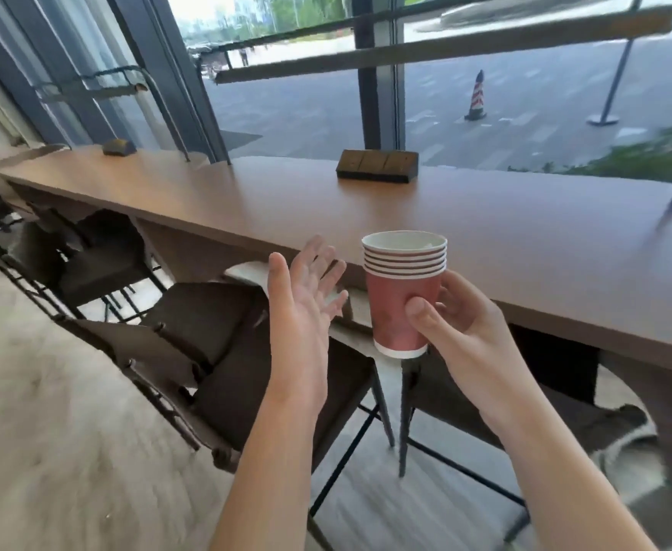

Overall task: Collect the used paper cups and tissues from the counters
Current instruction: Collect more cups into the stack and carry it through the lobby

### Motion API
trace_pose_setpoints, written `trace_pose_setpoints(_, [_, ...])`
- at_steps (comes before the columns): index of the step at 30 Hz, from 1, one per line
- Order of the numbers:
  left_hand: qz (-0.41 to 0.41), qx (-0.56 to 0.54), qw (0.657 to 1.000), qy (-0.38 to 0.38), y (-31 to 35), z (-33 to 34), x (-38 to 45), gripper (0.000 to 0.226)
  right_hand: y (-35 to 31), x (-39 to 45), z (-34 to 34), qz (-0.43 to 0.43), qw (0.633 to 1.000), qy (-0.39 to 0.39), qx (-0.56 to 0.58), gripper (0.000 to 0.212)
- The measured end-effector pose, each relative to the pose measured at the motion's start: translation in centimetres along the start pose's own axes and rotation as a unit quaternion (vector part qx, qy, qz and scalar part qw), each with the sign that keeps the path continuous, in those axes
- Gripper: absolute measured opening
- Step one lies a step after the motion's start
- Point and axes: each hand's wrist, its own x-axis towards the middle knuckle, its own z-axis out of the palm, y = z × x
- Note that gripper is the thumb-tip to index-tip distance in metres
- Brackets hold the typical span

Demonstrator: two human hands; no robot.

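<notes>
My right hand [451, 316] grips a stack of several nested red paper cups [398, 308] with white rims, held upright in the air just in front of the counter's near edge. A bit of white, perhaps tissue, shows inside the top cup. My left hand [306, 296] hovers to the left of the stack with its fingers straight and spread, palm turned toward the cups, holding nothing. The long brown wooden counter [505, 248] runs along the window behind both hands.
A dark wooden block [378, 165] sits on the counter by the window, and a smaller dark one [118, 147] lies far left. Dark bar stools [223, 351] stand under the counter's edge. Something white [246, 272] lies partly hidden behind my left hand.
</notes>
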Motion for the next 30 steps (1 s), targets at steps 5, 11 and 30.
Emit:
trace_pose_setpoints(5, [-0.070,-0.008,0.991,-0.110,-4.3,5.4,-2.3,0.070,0.1,-5.2,-4.9,0.011,0.991,0.128,-0.024,0.053])
trace_pose_setpoints(11, [-0.048,-0.023,0.974,-0.221,-2.9,13.5,-5.4,0.079,-3.6,-9.9,-11.0,-0.027,0.970,0.241,-0.009,0.047])
trace_pose_setpoints(30, [-0.095,-0.082,0.896,-0.426,-6.5,38.7,-28.8,0.074,-13.9,-34.9,-31.5,-0.045,0.910,0.403,-0.081,0.059])
